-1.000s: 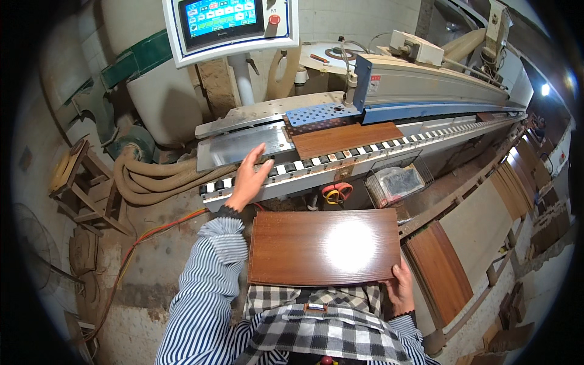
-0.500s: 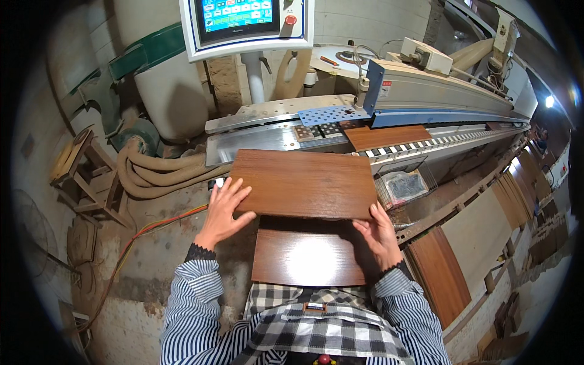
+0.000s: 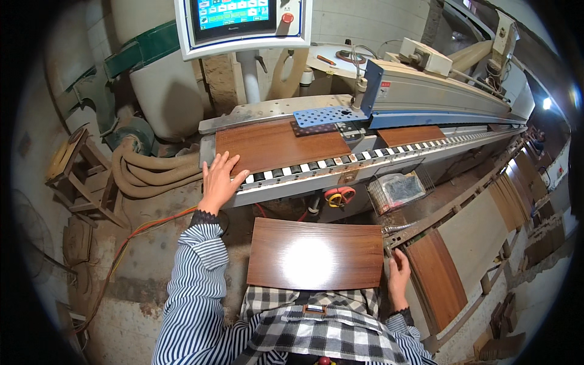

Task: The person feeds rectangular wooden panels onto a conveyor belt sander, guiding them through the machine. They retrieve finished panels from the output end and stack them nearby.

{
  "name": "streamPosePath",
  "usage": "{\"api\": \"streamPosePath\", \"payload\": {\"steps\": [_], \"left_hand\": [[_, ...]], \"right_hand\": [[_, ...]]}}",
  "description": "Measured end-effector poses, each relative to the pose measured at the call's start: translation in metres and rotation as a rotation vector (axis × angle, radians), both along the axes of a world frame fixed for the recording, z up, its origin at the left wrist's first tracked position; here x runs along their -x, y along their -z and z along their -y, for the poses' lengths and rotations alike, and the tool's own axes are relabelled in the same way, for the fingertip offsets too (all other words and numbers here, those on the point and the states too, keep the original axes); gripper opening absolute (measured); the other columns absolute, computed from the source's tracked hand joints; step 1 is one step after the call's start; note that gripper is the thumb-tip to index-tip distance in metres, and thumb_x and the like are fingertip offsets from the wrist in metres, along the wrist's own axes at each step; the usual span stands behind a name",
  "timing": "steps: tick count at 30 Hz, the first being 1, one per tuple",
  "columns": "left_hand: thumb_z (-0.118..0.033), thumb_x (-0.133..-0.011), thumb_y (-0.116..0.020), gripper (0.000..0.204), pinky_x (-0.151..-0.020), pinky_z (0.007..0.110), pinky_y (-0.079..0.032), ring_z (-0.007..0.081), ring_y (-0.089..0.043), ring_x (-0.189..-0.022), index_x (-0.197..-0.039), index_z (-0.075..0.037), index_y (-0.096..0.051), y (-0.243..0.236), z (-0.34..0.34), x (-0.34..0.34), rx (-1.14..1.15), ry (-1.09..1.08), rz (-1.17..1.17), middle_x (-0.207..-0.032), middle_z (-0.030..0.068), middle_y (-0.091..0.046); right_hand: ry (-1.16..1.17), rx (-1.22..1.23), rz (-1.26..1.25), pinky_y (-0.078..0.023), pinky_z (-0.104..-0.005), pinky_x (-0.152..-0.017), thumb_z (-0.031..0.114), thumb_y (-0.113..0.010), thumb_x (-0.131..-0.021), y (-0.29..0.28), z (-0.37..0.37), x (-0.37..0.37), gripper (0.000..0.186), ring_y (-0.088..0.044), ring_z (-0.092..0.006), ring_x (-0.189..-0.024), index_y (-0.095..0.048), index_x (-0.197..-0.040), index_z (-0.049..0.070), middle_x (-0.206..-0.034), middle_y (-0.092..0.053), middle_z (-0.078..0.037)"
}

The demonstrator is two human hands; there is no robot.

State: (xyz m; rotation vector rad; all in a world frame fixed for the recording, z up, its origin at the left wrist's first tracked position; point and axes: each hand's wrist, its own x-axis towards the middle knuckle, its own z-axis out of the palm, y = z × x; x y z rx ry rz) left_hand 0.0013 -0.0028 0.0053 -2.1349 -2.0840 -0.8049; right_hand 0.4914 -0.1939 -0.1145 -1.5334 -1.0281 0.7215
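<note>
compared with half a second ago, the brown board (image 3: 280,146) is no longer held in the air by two hands; it now lies flat on the machine, its right end under the blue perforated plate (image 3: 319,115). the left hand (image 3: 220,178) has spread fingers at its near left corner, not gripping. the right hand (image 3: 398,277) has come down beside the glossy board (image 3: 280,243), its fingers loosely bent and released. another board (image 3: 410,135) has advanced to the right. along the front runs a roller track (image 3: 331,163); behind stand a screen panel (image 3: 286,36) and, leftward, thick hoses (image 3: 137,176).
</note>
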Motion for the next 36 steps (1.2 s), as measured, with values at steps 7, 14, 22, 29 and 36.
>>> {"api": "streamPosePath", "payload": {"steps": [7, 14, 22, 29, 36], "left_hand": [[-0.057, -0.084, -0.062, 0.070, -0.117, 0.051, -0.013, 0.0339, -0.029, -0.141, -0.137, -0.013, -0.053, -0.002, -0.006, -0.003, 0.016, -0.054, 0.015, -0.150, 0.0186, -0.038], [-0.061, -0.081, -0.063, 0.082, -0.117, 0.051, -0.011, 0.0350, -0.024, -0.144, -0.145, -0.014, -0.041, 0.001, -0.003, -0.002, 0.070, -0.148, 0.007, -0.153, 0.0231, -0.029], [-0.055, -0.083, -0.064, 0.079, -0.117, 0.052, -0.010, 0.0346, -0.025, -0.143, -0.146, -0.014, -0.040, -0.004, 0.001, -0.002, 0.116, -0.152, 0.025, -0.153, 0.0210, -0.031], [-0.055, -0.083, -0.062, 0.078, -0.117, 0.053, -0.008, 0.0355, -0.025, -0.144, -0.145, -0.014, -0.040, 0.001, 0.000, 0.012, 0.105, -0.085, 0.091, -0.153, 0.0205, -0.032], [-0.053, -0.083, -0.064, 0.076, -0.117, 0.053, -0.008, 0.0346, -0.026, -0.143, -0.144, -0.013, -0.042, 0.001, 0.001, 0.008, 0.078, -0.085, 0.104, -0.152, 0.0198, -0.034]], "right_hand": [[-0.011, 0.090, 0.028, -0.043, -0.0321, -0.096, 0.023, -0.062, -0.094, 0.019, 0.020, 0.031, 0.044, -0.056, -0.0201, -0.110, -0.052, -0.128, -0.004, -0.119, -0.060, -0.015], [0.159, 0.083, 0.132, -0.045, -0.0315, -0.075, 0.024, -0.064, -0.093, 0.040, 0.022, 0.026, 0.028, -0.052, -0.0159, -0.080, -0.055, -0.098, -0.002, -0.089, -0.059, -0.008], [0.207, 0.097, 0.059, -0.043, -0.0281, -0.067, 0.023, -0.066, -0.092, 0.044, 0.020, 0.022, 0.026, -0.047, -0.0110, -0.072, -0.054, -0.092, 0.000, -0.079, -0.056, -0.003], [0.208, 0.033, -0.114, -0.043, -0.0238, -0.067, 0.020, -0.067, -0.092, 0.043, 0.014, 0.025, 0.022, -0.047, -0.0066, -0.072, -0.057, -0.089, 0.001, -0.080, -0.056, 0.001], [0.172, 0.003, -0.045, -0.044, -0.0244, -0.070, 0.018, -0.066, -0.092, 0.044, 0.018, 0.015, 0.019, -0.050, -0.0077, -0.076, -0.057, -0.086, 0.002, -0.082, -0.058, -0.001]]}}
